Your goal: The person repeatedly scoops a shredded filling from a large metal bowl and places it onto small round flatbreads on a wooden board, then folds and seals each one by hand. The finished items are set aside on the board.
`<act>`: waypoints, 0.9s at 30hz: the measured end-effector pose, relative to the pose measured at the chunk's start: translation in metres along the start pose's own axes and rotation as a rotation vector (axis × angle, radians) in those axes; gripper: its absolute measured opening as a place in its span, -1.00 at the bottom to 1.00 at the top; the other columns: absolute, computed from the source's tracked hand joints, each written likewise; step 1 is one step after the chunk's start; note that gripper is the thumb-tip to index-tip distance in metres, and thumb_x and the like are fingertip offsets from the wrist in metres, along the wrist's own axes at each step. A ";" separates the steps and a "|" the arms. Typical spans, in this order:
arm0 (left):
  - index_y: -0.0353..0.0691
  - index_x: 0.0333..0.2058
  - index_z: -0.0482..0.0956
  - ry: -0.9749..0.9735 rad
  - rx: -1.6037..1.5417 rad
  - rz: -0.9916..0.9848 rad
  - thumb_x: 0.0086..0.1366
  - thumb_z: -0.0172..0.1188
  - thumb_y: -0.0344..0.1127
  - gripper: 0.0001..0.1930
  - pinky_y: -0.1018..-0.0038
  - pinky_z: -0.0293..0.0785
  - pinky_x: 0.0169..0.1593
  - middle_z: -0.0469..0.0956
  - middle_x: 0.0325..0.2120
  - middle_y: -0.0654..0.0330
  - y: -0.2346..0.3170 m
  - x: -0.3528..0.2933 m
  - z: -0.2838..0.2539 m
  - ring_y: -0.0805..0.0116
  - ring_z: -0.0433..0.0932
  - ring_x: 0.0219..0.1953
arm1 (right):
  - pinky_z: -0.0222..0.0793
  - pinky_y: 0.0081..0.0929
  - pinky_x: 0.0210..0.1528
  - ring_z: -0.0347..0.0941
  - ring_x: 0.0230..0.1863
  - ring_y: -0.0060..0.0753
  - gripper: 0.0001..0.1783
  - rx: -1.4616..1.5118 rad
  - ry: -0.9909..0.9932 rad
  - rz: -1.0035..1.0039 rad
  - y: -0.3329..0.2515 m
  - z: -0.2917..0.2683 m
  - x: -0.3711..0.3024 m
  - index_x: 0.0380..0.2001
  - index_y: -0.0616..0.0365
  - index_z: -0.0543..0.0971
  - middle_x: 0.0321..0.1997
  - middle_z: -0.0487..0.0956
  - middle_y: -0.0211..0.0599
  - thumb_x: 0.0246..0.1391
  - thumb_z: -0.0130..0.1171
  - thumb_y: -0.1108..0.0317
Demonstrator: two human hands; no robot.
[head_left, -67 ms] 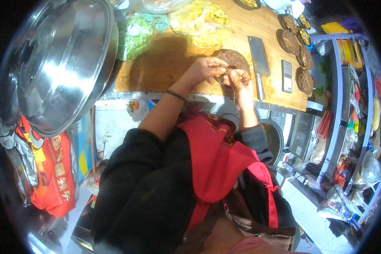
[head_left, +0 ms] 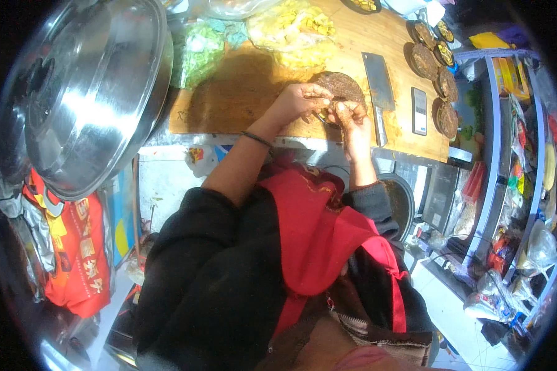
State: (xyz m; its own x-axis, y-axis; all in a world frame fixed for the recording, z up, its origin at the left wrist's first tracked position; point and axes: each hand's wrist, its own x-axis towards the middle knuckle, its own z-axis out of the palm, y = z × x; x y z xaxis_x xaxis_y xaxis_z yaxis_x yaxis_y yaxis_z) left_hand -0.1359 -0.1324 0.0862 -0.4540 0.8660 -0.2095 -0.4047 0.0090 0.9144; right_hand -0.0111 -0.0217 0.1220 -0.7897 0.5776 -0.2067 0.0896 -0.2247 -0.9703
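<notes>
My left hand (head_left: 304,99) and my right hand (head_left: 350,117) meet over a round brown food cake (head_left: 341,85) near the front edge of the wooden board (head_left: 241,111). Fingers of both hands are pinched together, their tips almost touching. Brown paste smears the fingers, mostly on the right hand. Whatever lies in the pinches is too small to make out. Part of the cake and the dark dish under it is hidden behind my hands. Just right of the cake lies a cleaver (head_left: 378,80), its handle toward me.
A phone (head_left: 419,111) rests right of the cleaver. Several brown cakes (head_left: 423,60) in dark dishes line the board's right side. Bags of yellow pieces (head_left: 291,25) and green pieces (head_left: 201,52) lie at the back. A large metal lid (head_left: 99,93) stands left; shelving (head_left: 495,154) stands right.
</notes>
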 end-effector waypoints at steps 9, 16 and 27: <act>-0.33 -0.24 0.52 -0.016 0.086 -0.040 0.11 0.22 -0.34 -0.75 0.65 0.41 -0.31 0.56 -0.42 0.22 0.004 -0.002 0.002 0.55 0.48 -0.40 | 0.38 -0.65 -0.46 0.44 -0.50 -0.56 -0.86 0.076 0.128 -0.100 0.012 0.002 0.002 -0.32 0.18 0.43 -0.39 0.52 -0.32 0.06 0.14 0.41; -0.27 -0.28 0.51 -0.005 -0.148 -0.002 0.06 0.26 -0.37 -0.77 0.69 0.25 -0.46 0.49 -0.47 0.31 -0.014 0.005 0.009 0.68 0.34 -0.48 | 0.36 -0.68 -0.42 0.45 -0.42 -0.57 -0.85 -0.126 0.105 -0.100 0.013 -0.004 -0.002 -0.32 0.16 0.43 -0.38 0.52 -0.35 0.06 0.15 0.39; -0.26 -0.18 0.50 -0.159 -0.167 -0.019 0.06 0.28 -0.27 -0.66 0.71 0.31 -0.39 0.51 -0.41 0.32 -0.023 0.005 0.015 0.60 0.41 -0.44 | 0.36 -0.65 -0.24 0.41 -0.33 -0.59 -0.87 0.068 0.090 -0.269 0.023 -0.011 -0.005 -0.30 0.19 0.43 -0.33 0.51 -0.36 0.04 0.10 0.51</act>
State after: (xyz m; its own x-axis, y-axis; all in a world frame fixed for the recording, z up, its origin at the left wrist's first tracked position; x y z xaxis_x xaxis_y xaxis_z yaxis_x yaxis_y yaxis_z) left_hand -0.1172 -0.1204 0.0691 -0.3197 0.9345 -0.1568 -0.5439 -0.0455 0.8379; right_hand 0.0017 -0.0213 0.0997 -0.7222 0.6902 0.0440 -0.1591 -0.1039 -0.9818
